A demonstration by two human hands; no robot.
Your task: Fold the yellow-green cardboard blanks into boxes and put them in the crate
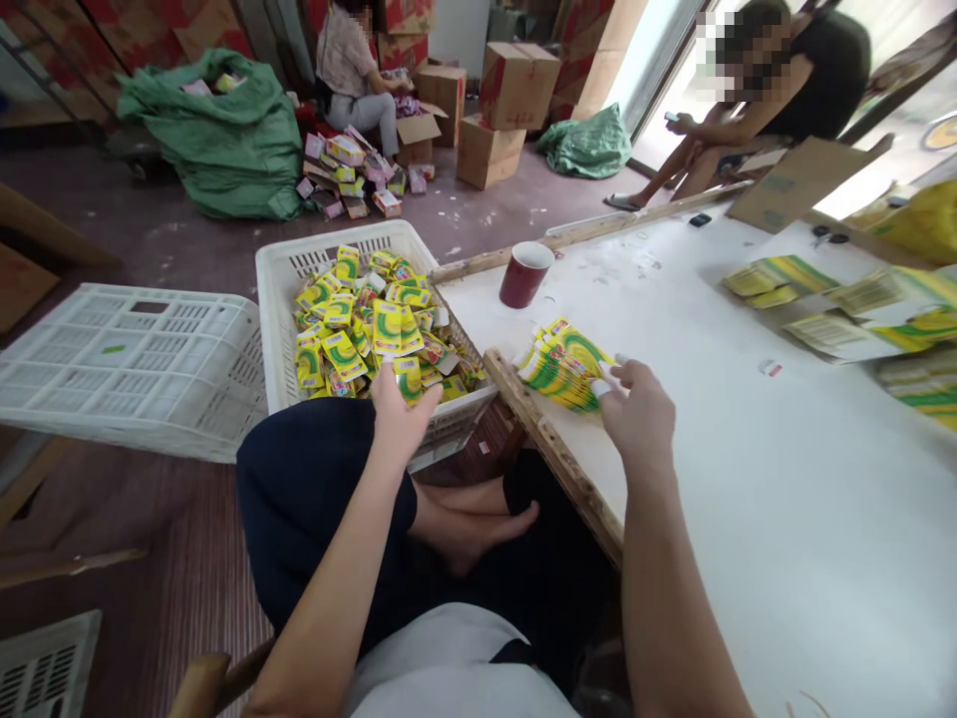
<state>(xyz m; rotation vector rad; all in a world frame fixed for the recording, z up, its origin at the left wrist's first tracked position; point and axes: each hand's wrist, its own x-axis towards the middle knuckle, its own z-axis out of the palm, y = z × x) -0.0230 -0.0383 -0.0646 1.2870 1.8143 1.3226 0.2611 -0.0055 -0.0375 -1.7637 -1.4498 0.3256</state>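
Observation:
My left hand (pixel 404 417) reaches over the near edge of a white plastic crate (pixel 275 329) heaped with small yellow-and-green boxes (pixel 345 354). A small yellow box (pixel 408 379) sits between its thumb and fingers. On the white table, my right hand (pixel 639 414) pinches the near right end of a fanned stack of flat yellow-and-green cartons (pixel 566 367). White coverings show on some of my fingertips. How many cartons the right fingers grip is hidden.
A dark red mug (pixel 523 276) stands near the table's wooden edge (pixel 553 444). More flat cartons (pixel 859 309) lie at the right. An overturned white crate (pixel 135 369) is at left. Two people sit beyond, near a green sack (pixel 216 140) and cardboard boxes (pixel 489 150).

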